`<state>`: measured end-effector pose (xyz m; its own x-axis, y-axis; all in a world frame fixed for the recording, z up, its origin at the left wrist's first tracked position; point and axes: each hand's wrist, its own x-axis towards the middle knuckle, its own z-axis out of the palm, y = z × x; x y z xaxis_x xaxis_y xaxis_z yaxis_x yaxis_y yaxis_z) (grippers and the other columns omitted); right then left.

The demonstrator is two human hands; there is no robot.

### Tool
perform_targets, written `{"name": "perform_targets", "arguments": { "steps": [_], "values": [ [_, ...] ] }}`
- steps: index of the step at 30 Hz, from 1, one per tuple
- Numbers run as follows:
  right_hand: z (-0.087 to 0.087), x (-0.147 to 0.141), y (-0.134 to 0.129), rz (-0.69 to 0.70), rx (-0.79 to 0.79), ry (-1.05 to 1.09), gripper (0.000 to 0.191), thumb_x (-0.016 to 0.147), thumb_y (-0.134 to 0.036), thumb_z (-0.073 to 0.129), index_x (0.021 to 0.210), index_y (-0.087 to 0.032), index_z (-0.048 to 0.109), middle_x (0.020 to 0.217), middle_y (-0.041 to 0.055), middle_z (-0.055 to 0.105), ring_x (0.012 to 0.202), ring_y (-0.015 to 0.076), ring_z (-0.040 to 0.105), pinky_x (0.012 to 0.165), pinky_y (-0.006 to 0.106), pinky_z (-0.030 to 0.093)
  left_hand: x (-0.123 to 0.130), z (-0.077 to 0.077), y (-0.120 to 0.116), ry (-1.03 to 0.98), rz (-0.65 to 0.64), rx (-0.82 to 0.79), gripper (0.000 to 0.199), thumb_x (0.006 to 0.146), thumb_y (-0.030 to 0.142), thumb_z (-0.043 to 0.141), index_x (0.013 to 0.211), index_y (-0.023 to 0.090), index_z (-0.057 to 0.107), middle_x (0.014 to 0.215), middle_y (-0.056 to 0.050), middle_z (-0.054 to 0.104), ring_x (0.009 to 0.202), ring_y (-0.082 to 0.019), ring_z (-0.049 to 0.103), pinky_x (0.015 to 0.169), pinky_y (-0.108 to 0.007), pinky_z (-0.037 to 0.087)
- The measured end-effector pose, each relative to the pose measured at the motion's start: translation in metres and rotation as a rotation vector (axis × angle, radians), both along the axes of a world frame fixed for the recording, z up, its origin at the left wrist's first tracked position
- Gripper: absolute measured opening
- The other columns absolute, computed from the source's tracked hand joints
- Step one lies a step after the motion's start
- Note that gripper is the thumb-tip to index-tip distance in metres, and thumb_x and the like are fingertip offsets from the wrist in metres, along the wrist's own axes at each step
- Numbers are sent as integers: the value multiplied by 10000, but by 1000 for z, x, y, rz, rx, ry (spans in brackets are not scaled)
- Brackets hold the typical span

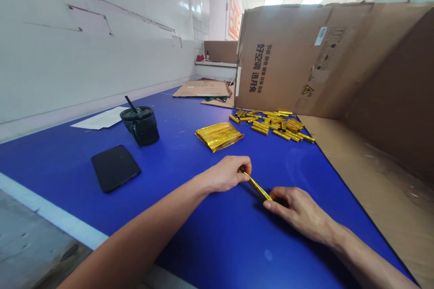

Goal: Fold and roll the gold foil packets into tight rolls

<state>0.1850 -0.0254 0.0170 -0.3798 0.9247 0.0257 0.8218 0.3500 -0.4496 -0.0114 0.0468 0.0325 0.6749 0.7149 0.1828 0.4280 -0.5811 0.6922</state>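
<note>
A narrow strip of gold foil paper [259, 188] stretches between my two hands, just above the blue table. Its far left end is pinched by my left hand [231, 173], whose fingers are curled. At the near right end, my right hand [294, 210] grips it between thumb and fingers. Beyond my left hand lies a flat stack of gold foil sheets [219, 136]. Farther right, a loose heap of small gold foil rolls [274, 124] sits by the table's right edge.
A dark lidded mug [140, 126] with a straw stands at the left, near a white paper sheet [101, 118] and a black tablet-like slab [115, 168]. A large cardboard box [288, 63] rises behind the rolls. Flat cardboard [202, 88] lies at the table's far end.
</note>
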Motion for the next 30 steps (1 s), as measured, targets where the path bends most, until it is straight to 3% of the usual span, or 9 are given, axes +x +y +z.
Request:
{"name": "perform_targets", "arguments": {
  "steps": [4, 8, 11, 17, 23, 30],
  "values": [
    [-6, -2, 0, -4, -32, 48, 349, 818, -437, 368, 568, -197, 405, 506, -48, 393, 470, 91, 321, 435, 215, 238, 3, 2, 0, -156, -3, -116, 46, 652, 131, 547, 664, 152, 508, 638, 34, 496, 621, -96, 447, 593, -211, 344],
    [-14, -7, -3, -57, 46, 216, 346, 837, -394, 340, 553, -197, 350, 517, -54, 284, 474, 87, 257, 432, 212, 244, 15, -6, -7, -501, 67, -472, 236, 584, 141, 620, 776, 143, 484, 653, 35, 496, 608, -85, 472, 615, -223, 371],
    [-17, -13, -7, -61, 145, 298, 330, 835, -362, 362, 555, -189, 382, 530, -46, 316, 486, 90, 283, 457, 216, 275, 25, -12, -20, -581, 45, -651, 307, 521, 159, 686, 760, 131, 496, 636, 36, 504, 592, -76, 466, 610, -215, 366],
    [-15, -20, -13, 19, 190, 396, 280, 842, -310, 366, 649, -163, 505, 567, -12, 429, 516, 107, 368, 503, 232, 323, 33, -13, -35, -619, 36, -713, 246, 534, 265, 708, 583, 119, 516, 515, 45, 480, 518, -64, 420, 530, -196, 326],
    [-11, -22, -15, 15, 167, 428, 310, 837, -307, 384, 552, -184, 404, 538, -36, 342, 495, 95, 301, 471, 226, 291, 30, -11, -30, -731, 103, -858, 268, 508, 287, 731, 569, 106, 543, 536, 19, 520, 521, -74, 465, 555, -215, 356],
    [-10, -20, -14, 22, 182, 362, 323, 843, -312, 374, 544, -190, 388, 535, -32, 340, 486, 95, 305, 472, 230, 286, 28, -13, -25, -779, 169, -878, 353, 640, 435, 624, 585, 89, 582, 540, -34, 561, 492, -86, 490, 511, -216, 346]
  ]
}}
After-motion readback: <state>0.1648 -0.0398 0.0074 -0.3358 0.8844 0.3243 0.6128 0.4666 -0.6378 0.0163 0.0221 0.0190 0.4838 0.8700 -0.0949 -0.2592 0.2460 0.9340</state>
